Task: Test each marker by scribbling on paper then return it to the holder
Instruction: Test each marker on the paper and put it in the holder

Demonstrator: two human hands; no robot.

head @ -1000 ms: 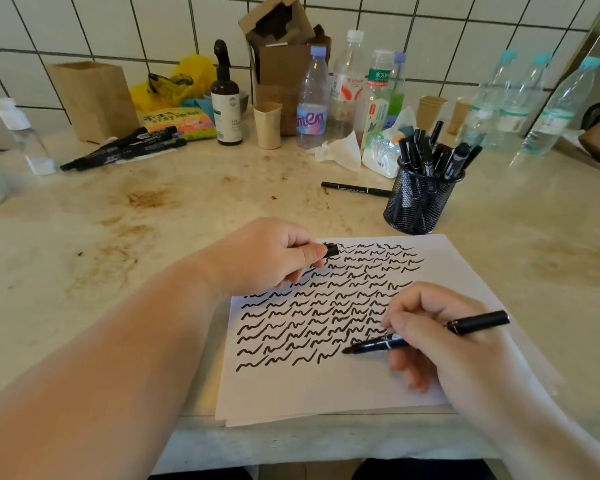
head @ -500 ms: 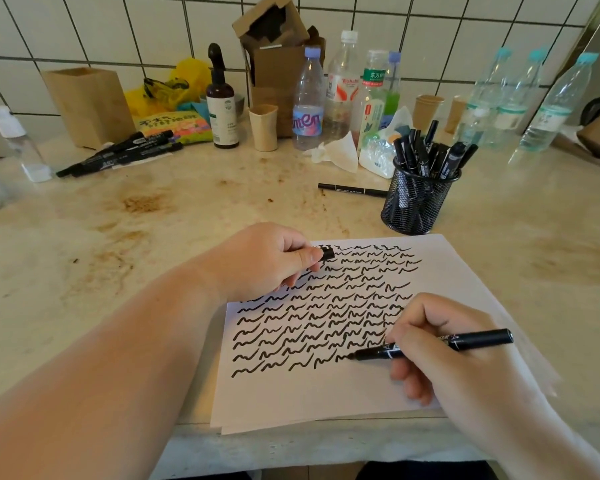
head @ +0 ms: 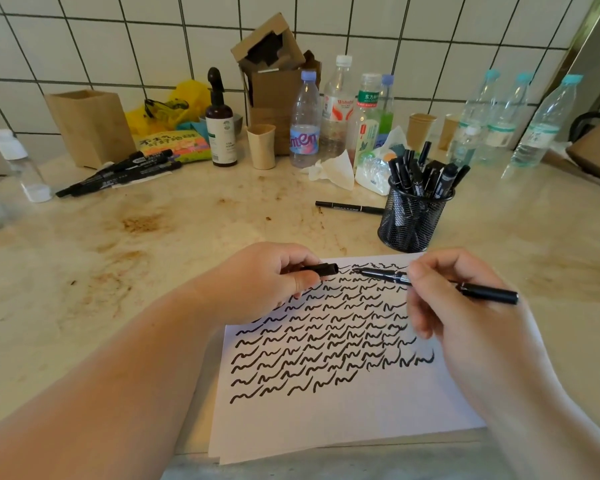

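Hands: left hand (head: 271, 282) curls round a black cap (head: 321, 269), its open end toward the right hand; right hand (head: 454, 299) pinches an uncapped black marker (head: 430, 284) between thumb and fingers, tip pointing at the cap and just short of it.
Marker: held nearly level above the far edge of the paper, its tail sticking out past the right hand's outer side.
Paper: white sheet (head: 343, 410) lies on the desk (head: 153, 237) under both hands, covered in rows of black squiggles; its near part is blank.
Holder: black mesh cup (head: 413, 220) stands just beyond the right hand, close to the paper's far edge, packed with black markers upright and leaning.
Loose pen: thin black pen (head: 349, 206) lies flat beyond the gap between the hands, its end just beside the holder.
Beyond left hand: a cluster of black markers (head: 118, 173) lies well away on the desk, near a brown paper bag (head: 90, 128); farther along stand a dark pump bottle (head: 220, 123) and a paper cup (head: 261, 146).
Beyond right hand: plastic bottles (head: 326, 112), crumpled tissue (head: 333, 166) and a cardboard box (head: 274, 81) crowd the tiled wall behind the holder.
In the way: the right hand's fingers hide part of the squiggles near the paper's right side.
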